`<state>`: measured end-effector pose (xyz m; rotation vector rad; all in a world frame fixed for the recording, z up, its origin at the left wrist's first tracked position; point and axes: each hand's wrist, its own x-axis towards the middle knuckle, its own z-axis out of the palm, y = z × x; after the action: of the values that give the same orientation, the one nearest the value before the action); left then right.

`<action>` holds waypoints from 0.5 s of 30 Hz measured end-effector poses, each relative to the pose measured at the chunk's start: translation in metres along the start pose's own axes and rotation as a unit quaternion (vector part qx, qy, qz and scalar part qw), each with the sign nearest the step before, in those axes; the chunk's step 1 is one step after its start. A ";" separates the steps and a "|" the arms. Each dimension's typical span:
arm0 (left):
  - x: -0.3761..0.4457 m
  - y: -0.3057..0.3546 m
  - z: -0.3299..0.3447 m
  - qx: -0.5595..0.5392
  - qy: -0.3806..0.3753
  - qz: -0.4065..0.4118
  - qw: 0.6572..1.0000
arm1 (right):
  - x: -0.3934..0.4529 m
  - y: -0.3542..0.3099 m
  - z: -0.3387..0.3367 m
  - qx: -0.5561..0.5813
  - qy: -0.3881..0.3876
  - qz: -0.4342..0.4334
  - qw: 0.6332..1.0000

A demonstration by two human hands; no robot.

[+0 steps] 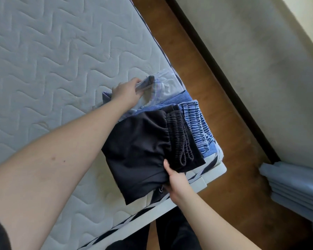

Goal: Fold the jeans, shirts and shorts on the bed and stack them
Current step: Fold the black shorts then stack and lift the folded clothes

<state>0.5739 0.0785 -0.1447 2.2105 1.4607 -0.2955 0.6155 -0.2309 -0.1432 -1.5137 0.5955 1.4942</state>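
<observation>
Near the centre of the frame, a folded pair of black shorts with an elastic waistband point(139, 148) is laid on a folded pair of blue denim jeans point(197, 123), at the corner of the quilted white mattress point(49, 56). The black shorts are gripped at their lower right edge by the right hand point(175, 181), thumb on top. Above them, toward the upper middle, a folded pale lilac-and-white shirt point(163, 89) is pinched at its collar by the left hand point(126, 92). Brown wooden flooring point(224, 141) is seen at right, with stacked grey-blue fabric point(293, 186) at the lower right.
</observation>
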 end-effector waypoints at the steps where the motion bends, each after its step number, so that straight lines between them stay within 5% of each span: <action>1: -0.007 -0.002 0.000 -0.006 0.012 0.002 1.000 | 0.001 -0.005 -0.002 -0.021 0.012 -0.008 1.000; 5: -0.047 -0.019 0.003 -0.075 0.063 0.036 0.995 | -0.009 -0.028 -0.017 -0.099 0.089 -0.123 0.983; 10: -0.111 -0.031 0.015 -0.140 0.097 0.054 0.984 | -0.042 -0.048 -0.017 -0.277 0.219 -0.220 0.909; 13: -0.155 -0.028 0.033 -0.111 0.124 0.076 0.983 | -0.059 -0.059 -0.008 -0.323 0.254 -0.360 0.838; 15: -0.182 -0.024 0.050 -0.083 0.139 0.063 0.985 | -0.062 -0.069 0.007 -0.396 0.232 -0.475 0.751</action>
<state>0.4812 -0.0853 -0.1167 2.2615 1.4157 0.1774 0.6600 -0.2079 -0.0654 -2.3379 -0.6420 0.5063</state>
